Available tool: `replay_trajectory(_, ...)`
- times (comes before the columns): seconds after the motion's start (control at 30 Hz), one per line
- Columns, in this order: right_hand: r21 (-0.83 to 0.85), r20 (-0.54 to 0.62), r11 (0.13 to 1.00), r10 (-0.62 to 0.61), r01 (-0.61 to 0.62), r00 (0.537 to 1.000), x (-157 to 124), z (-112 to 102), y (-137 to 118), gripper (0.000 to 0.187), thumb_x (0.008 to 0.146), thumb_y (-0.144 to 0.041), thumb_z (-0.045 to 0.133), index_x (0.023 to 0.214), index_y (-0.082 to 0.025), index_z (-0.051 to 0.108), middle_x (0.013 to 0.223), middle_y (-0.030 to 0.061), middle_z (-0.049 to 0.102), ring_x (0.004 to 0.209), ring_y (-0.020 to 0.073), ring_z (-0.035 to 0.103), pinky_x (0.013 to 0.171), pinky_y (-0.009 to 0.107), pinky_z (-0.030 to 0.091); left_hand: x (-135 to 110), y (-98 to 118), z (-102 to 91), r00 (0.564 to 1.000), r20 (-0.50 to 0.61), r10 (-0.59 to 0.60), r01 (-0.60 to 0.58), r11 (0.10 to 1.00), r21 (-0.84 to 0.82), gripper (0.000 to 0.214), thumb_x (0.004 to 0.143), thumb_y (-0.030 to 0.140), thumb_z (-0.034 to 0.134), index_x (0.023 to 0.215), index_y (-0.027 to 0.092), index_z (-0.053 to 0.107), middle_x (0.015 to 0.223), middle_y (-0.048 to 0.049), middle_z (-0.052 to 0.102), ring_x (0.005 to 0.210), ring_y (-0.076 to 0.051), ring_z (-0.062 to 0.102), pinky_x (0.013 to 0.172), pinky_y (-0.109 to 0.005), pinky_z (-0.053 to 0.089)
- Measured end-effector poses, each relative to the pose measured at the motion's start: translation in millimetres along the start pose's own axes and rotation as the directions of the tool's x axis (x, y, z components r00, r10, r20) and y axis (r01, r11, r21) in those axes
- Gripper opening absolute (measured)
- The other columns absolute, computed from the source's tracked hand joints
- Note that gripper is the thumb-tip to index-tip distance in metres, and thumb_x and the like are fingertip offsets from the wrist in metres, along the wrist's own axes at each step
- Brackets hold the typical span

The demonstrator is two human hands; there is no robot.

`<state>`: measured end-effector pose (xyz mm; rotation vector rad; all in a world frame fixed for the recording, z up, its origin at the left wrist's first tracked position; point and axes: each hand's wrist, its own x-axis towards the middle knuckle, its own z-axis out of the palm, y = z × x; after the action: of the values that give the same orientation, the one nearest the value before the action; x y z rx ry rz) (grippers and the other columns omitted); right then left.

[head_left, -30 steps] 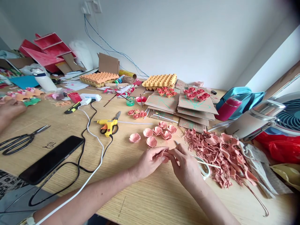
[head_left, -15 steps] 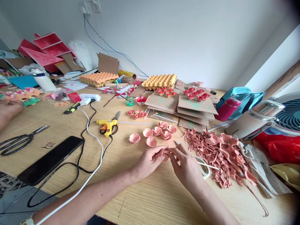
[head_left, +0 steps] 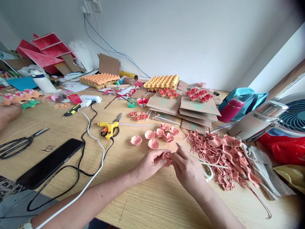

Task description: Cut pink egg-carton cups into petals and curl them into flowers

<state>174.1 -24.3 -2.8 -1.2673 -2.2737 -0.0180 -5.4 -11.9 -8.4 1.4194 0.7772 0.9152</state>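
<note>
My left hand (head_left: 152, 163) is closed on a pink petal cup (head_left: 168, 161), a small flower shape that looks cut from egg carton. Fingers cover part of it. My right hand (head_left: 189, 168) is closed at the cup's right side, around a thin pale stick (head_left: 218, 165) whose rear end sticks out past the hand. The stick's front tip is hidden by the fingers. White-handled scissors (head_left: 209, 173) lie partly under my right hand. Just beyond my hands sit several similar pink flower cups (head_left: 153, 144). A heap of pink scraps (head_left: 224, 159) lies to the right.
A yellow glue gun (head_left: 109, 128), black scissors (head_left: 21, 143), a phone (head_left: 51, 162) and cables lie left. Red flowers (head_left: 199, 94) stand on stacked cardboard (head_left: 200, 108) at the back. A steel flask (head_left: 259, 119) stands right. Another person's hand (head_left: 9, 113) is at far left.
My right hand has turned slightly, and the stick's rear end has swung up and to the right. My left hand keeps the petal cup in nearly the same place.
</note>
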Motion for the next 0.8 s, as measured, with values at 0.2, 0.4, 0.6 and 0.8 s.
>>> replay_trajectory(0.2, 0.174, -0.020, 0.978, 0.124, -0.119, 0.992, 2.6, -1.0, -1.1, 0.018, 0.097, -0.023, 0.047, 0.099, -0.021, 0.065, 0.087, 0.0026, 0.055, 0.066, 0.0113, 0.056, 0.063, 0.023, 0.043, -1.3, -2.8, -3.0, 0.998, -0.057, 0.027, -0.022, 0.995, 0.095, 0.045, 0.089, 0.033, 0.062, 0.129, 0.014, 0.059, 0.126, -0.0117, 0.064, 0.117, -0.026, 0.058, 0.105, -0.040, 0.044)
replay_trajectory(0.4, 0.194, -0.005, 0.970, 0.147, -0.143, 0.989, 2.0, 2.6, 0.0, 0.018, 0.096, -0.022, 0.047, 0.096, -0.021, 0.065, 0.088, 0.0038, 0.055, 0.067, 0.0123, 0.057, 0.062, 0.024, 0.045, 0.1, -5.1, -2.9, 0.999, -0.052, 0.010, -0.003, 0.990, 0.139, 0.047, 0.087, 0.032, 0.063, 0.131, 0.014, 0.058, 0.119, -0.0109, 0.067, 0.112, -0.026, 0.060, 0.100, -0.038, 0.047)
replay_trajectory(0.6, 0.183, 0.030, 0.970, 0.160, -0.162, 0.987, 1.7, 2.2, -0.6, 0.016, 0.096, -0.023, 0.049, 0.095, -0.021, 0.065, 0.087, 0.0028, 0.055, 0.066, 0.0125, 0.057, 0.061, 0.024, 0.043, 0.4, -3.2, -2.9, 1.000, 0.017, 0.006, -0.007, 0.999, 0.045, 0.041, 0.090, 0.038, 0.060, 0.123, 0.014, 0.063, 0.115, -0.0104, 0.067, 0.109, -0.025, 0.061, 0.095, -0.036, 0.049)
replay_trajectory(0.8, 0.243, 0.079, 0.948, 0.191, -0.204, 0.979, 3.4, 1.1, -0.4, 0.014, 0.094, -0.023, 0.052, 0.089, -0.022, 0.065, 0.086, 0.0016, 0.055, 0.064, 0.0115, 0.057, 0.058, 0.022, 0.042, -1.4, 0.8, -5.3, 1.000, 0.031, 0.004, -0.006, 0.997, 0.082, 0.035, 0.092, 0.039, 0.057, 0.114, 0.014, 0.067, 0.106, -0.0089, 0.070, 0.108, -0.025, 0.062, 0.094, -0.035, 0.050)
